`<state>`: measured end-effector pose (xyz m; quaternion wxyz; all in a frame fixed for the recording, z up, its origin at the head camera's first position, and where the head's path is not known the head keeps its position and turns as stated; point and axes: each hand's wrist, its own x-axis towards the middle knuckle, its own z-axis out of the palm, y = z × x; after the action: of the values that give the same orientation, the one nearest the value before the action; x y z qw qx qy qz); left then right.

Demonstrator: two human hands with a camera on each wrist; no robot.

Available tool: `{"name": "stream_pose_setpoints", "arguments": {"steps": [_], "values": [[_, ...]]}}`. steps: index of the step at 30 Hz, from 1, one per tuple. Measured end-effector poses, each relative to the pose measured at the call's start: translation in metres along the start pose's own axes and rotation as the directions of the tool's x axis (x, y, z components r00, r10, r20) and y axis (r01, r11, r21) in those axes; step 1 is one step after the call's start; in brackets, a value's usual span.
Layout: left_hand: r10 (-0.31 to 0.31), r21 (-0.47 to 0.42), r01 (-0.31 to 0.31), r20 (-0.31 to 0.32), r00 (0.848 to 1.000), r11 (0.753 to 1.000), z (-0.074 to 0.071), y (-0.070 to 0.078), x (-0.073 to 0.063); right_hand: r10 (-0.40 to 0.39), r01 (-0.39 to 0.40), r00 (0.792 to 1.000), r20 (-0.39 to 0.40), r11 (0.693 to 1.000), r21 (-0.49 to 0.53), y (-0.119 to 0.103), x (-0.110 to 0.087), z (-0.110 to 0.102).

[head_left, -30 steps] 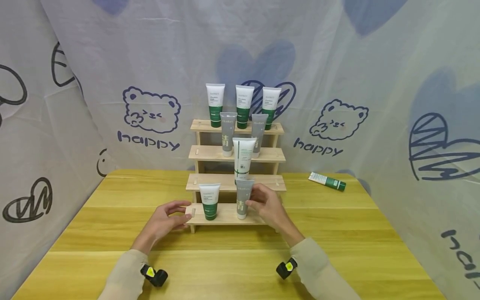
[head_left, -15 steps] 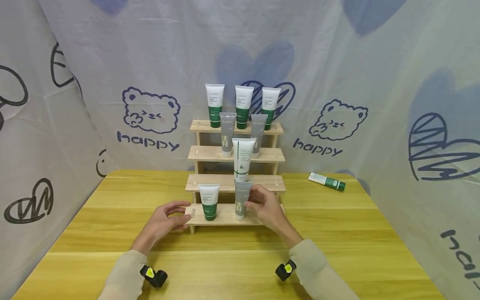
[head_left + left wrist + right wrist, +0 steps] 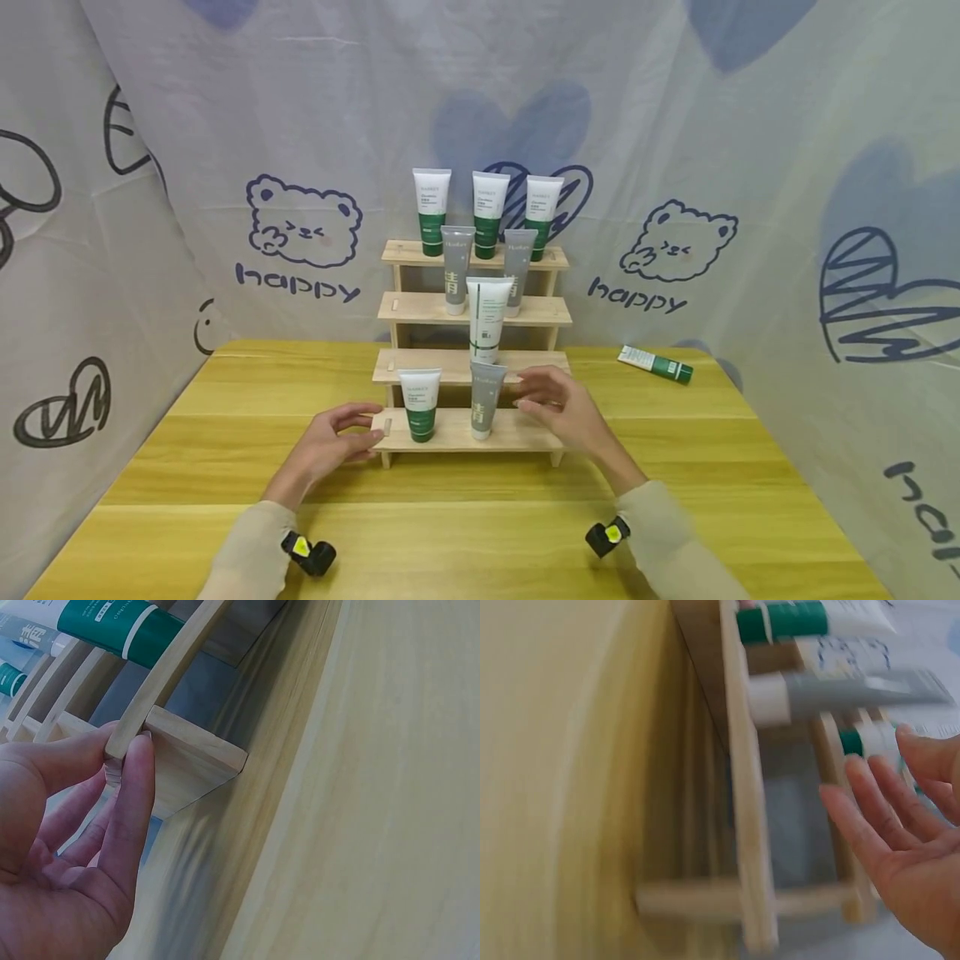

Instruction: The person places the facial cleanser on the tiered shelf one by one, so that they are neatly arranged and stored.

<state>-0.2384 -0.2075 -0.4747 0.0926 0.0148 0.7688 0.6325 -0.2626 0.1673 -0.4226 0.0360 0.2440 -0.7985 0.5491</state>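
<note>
A wooden tiered display stand (image 3: 517,432) stands on the table. My left hand (image 3: 333,439) pinches the left end of its lowest shelf between thumb and finger, plain in the left wrist view at the shelf end (image 3: 131,731). On that shelf a white-and-green tube (image 3: 420,404) stands at left. A grey tube (image 3: 487,402) stands upright to its right, on its white cap. My right hand (image 3: 566,412) is just right of the grey tube, apart from it, fingers loosely extended and holding nothing. In the right wrist view the grey tube (image 3: 847,691) lies beyond the fingertips.
Behind stand a taller white tube (image 3: 487,317), two grey tubes (image 3: 456,271) and three white-and-green tubes (image 3: 431,212) on the upper tiers. Another white-and-green tube (image 3: 655,364) lies on the table (image 3: 712,467) at right. A printed curtain (image 3: 300,108) hangs behind.
My right hand has let go of the grey tube and drawn back to the right. The grey tube stays standing on the lowest shelf. My left hand has kept its place.
</note>
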Motion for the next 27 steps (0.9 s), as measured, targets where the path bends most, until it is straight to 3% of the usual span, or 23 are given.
{"name": "stream_pose_setpoints", "arguments": {"steps": [7,12,17,21,27], "values": [[-0.003,0.003,0.003,-0.004,1.000,1.000,-0.001,0.000,-0.001,0.028,-0.033,0.993,-0.119,0.998,-0.047,0.012,-0.007,-0.064],[-0.005,0.002,0.005,-0.005,1.000,1.000,0.000,0.000,-0.001,0.100,-0.135,0.978,-0.181,0.971,-0.198,0.026,-0.007,-0.104],[0.004,-0.006,-0.004,0.001,1.000,1.000,0.002,0.001,-0.001,0.123,-0.212,0.964,-0.235,0.890,-0.404,0.047,-0.003,-0.138],[0.001,-0.012,-0.001,0.002,1.000,1.000,0.002,0.001,-0.001,0.141,-0.255,0.958,-0.250,0.819,-0.514,0.069,0.002,-0.162],[-0.002,-0.006,0.002,-0.004,1.000,1.000,-0.001,-0.001,0.000,0.128,-0.227,0.972,-0.197,0.721,-0.654,0.102,0.008,-0.187]]}}
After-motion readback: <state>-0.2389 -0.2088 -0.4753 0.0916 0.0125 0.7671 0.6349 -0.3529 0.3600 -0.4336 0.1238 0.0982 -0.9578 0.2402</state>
